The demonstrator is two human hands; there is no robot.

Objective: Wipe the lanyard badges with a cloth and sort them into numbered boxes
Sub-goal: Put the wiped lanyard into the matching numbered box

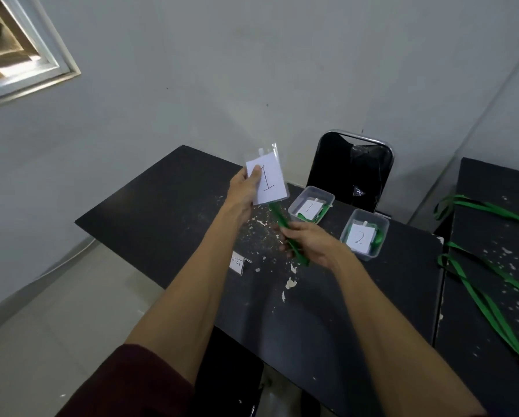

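Badge (268, 182) marked 1 — left hand (243, 192) pinches it; right hand (311, 242) grips its green lanyard (278, 214) — partly hidden.

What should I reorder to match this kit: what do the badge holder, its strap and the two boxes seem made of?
The badge holder: clear glossy soft plastic, by the see-through edge beyond the white card, likely paper. The strap: probably green woven fabric; flat, limp, matte. Both box 1 and box 2: translucent rigid plastic, contents showing through the walls.
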